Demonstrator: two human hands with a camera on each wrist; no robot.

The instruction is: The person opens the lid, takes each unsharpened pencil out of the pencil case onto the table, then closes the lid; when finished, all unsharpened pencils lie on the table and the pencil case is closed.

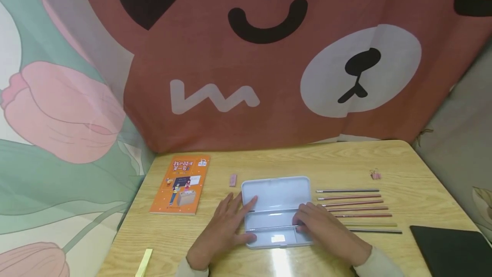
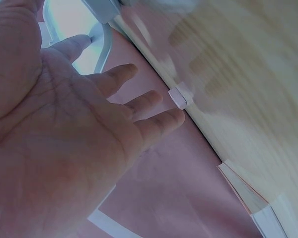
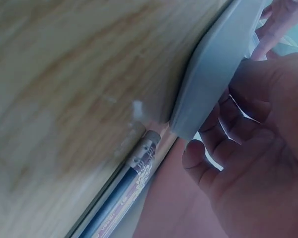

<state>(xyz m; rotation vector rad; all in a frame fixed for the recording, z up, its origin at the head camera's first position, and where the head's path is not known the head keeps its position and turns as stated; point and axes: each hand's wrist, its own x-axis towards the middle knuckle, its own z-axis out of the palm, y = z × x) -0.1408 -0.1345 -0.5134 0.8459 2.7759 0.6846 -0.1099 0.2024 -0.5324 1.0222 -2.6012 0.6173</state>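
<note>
An open pale blue pencil case [image 1: 276, 194] lies in the middle of the wooden table [image 1: 326, 161]. One pencil [image 1: 269, 227] lies along its near half. My left hand [image 1: 226, 225] lies flat with straight fingers against the case's left edge, thumb at the front corner; the left wrist view shows the open palm [image 2: 64, 124] beside the case rim [image 2: 102, 44]. My right hand [image 1: 326, 231] has its fingers curled over the case's right end and pinches the pencil's tip end. In the right wrist view those curled fingers [image 3: 213, 163] reach past the case wall [image 3: 208, 74].
Several pencils [image 1: 355, 208] lie in a row right of the case, one close to the case wall [image 3: 134, 173]. A small pink eraser [image 1: 232, 180] and an orange book [image 1: 180, 183] sit to the left. A pink clip [image 1: 375, 175], a black pad [image 1: 453, 249] and a yellow strip [image 1: 144, 263] lie around.
</note>
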